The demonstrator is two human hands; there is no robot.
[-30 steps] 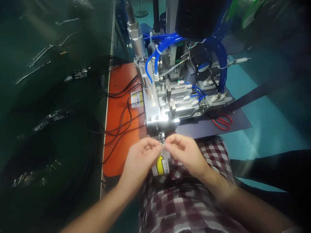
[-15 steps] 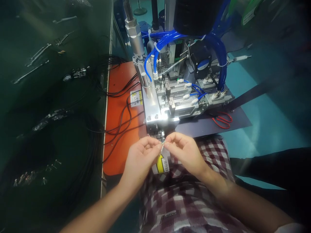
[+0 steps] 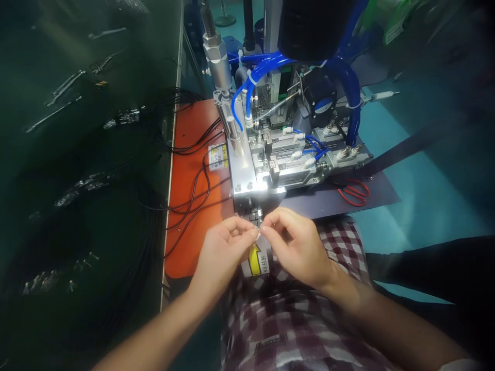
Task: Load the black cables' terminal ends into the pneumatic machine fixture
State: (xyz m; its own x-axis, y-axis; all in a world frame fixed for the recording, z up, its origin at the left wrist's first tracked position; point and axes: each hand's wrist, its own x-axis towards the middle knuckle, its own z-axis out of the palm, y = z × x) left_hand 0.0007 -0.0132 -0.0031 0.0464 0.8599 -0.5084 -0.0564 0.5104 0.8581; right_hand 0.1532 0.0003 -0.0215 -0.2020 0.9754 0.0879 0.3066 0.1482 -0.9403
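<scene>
My left hand (image 3: 228,247) and my right hand (image 3: 296,245) meet at the front end of a metal machine (image 3: 249,188). Thumb and forefinger of each are pinched together, the tips almost touching. Between them is a tiny pale, shiny piece, too small to name and mostly covered by the fingertips. Just beyond the fingertips a small metal fitting (image 3: 260,212) sticks out of the machine. Below the hands lies a white label with a yellow arrow (image 3: 254,260).
Blue air hoses (image 3: 266,59) arch over the machine. Red-handled scissors (image 3: 353,193) lie at its right. Black cables (image 3: 193,190) cross the orange plate (image 3: 185,247). On the dark green table at left are several metal parts (image 3: 127,116) and small loose pieces (image 3: 40,282).
My right hand has turned and risen slightly, its fingers more curled around the pinch. The left hand stays almost still. The view has shifted slightly.
</scene>
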